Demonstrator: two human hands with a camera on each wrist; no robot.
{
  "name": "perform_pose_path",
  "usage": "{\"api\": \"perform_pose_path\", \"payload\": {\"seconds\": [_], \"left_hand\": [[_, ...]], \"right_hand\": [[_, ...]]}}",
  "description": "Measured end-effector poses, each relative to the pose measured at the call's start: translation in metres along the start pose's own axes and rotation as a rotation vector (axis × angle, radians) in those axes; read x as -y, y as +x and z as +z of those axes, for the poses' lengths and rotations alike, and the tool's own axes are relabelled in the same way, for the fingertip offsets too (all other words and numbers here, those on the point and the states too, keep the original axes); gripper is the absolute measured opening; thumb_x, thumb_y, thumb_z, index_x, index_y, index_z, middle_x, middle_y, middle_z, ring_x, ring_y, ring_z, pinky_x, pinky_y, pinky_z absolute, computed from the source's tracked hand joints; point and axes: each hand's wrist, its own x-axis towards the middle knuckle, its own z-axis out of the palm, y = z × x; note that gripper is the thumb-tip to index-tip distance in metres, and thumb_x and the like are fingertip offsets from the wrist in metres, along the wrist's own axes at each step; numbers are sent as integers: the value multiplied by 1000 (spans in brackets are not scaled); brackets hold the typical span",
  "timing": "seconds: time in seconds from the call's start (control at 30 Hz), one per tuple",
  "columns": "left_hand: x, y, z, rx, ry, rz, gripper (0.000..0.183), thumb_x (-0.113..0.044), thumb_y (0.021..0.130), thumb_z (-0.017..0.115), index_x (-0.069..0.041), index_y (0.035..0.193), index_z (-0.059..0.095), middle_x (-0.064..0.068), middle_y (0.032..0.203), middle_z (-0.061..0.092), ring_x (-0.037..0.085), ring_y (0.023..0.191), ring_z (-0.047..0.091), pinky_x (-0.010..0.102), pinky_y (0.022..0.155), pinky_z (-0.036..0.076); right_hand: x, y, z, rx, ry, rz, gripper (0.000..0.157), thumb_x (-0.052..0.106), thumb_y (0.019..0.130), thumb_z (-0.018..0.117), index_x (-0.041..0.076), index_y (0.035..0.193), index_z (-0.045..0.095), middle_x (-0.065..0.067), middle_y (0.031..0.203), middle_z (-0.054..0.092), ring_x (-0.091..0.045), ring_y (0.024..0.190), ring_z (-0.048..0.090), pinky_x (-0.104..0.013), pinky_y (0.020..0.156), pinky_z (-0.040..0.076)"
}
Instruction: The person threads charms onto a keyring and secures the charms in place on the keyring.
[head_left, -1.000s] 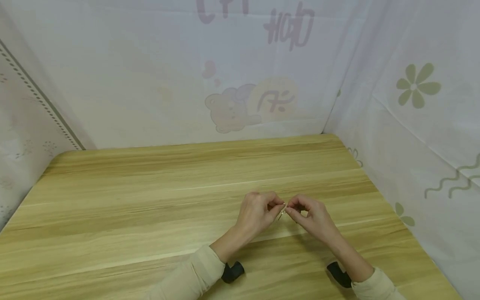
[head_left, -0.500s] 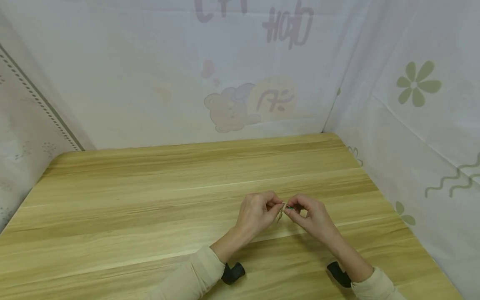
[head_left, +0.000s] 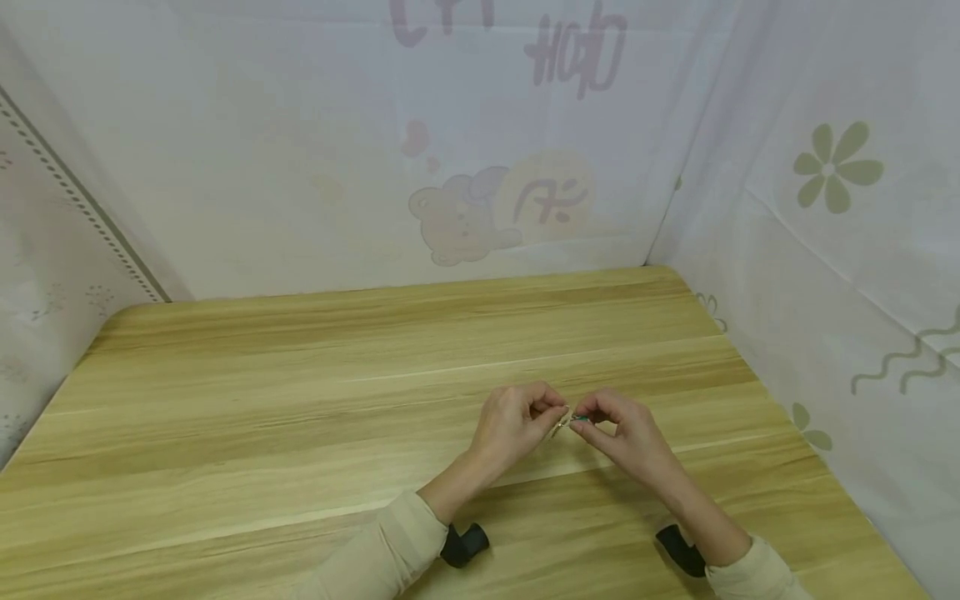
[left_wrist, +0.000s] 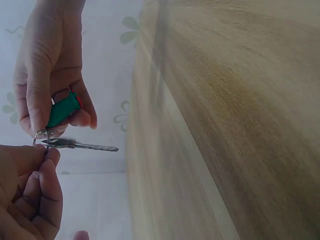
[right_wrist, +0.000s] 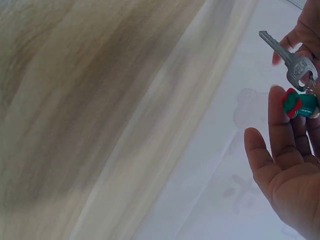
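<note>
My left hand pinches a thin metal key ring between thumb and fingers. A silver key hangs from the ring, its blade pointing away from both hands. My right hand holds a small green and red charm by its metal end. The charm joins the ring through a short link, partly hidden by fingertips in the left wrist view. Both hands are close together above the wooden table, fingertips nearly touching.
Two black curved objects, one by the left forearm and one by the right forearm, show near the wrists. White printed curtains stand behind the table and along both sides.
Both hands keep almost the same place. The key has shifted its tilt below the left fingertips, and the green of the charm, hidden a second ago, now shows between the right fingers.
</note>
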Motion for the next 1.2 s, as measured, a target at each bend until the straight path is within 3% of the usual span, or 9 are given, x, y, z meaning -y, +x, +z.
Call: {"api": "perform_pose_path", "payload": {"seconds": [0.2,0.4,0.67,0.87,1.0,1.1,1.2], "left_hand": [[1,0,2,27,-20,2,7,-11,86,68,-7,86,74,3,80,73,3,60,61,13,51,45],[2,1,5,58,-96,-25,10,-13,89,65,-6,90,72,4,84,73,9,71,66,15,60,49],[4,-1,7,179,-273,-179,15,-18,94,57,-5,93,65,6,88,69,5,72,58,17,59,45],[2,-2,7,276,-363,-290,18,-21,98,50,-5,98,58,6,85,62,8,65,44,20,54,35],[4,-2,8,311,-419,-312,21,-22,100,45,-4,100,55,7,94,63,18,78,61,29,68,51],[6,-2,8,331,-443,-318,24,-23,101,44,-1,101,53,9,93,62,28,88,64,38,78,53],[10,-2,8,340,-407,-341,24,-23,100,45,-1,99,53,5,84,57,26,78,60,34,69,53]], "right_hand": [[0,-1,-3,27,67,58,7,3,86,65,7,90,62,-1,85,65,-5,76,60,-25,72,53],[2,-1,-5,47,146,136,3,6,91,59,4,88,60,-6,78,60,-9,66,57,-24,56,49],[3,1,-5,40,160,175,6,3,90,60,9,87,59,-11,78,61,-7,64,56,-23,51,45],[3,1,-6,71,181,195,4,9,91,61,6,89,59,-8,78,62,-17,64,60,-24,54,48],[2,2,-7,114,171,219,7,11,91,61,4,90,60,-8,79,63,-21,66,62,-26,56,51],[-1,3,-8,162,153,230,6,11,91,61,5,90,60,-10,81,64,-20,68,62,-25,58,50],[-3,4,-9,202,126,233,6,11,89,64,7,91,60,-6,82,62,-13,68,57,-23,58,48]]}}
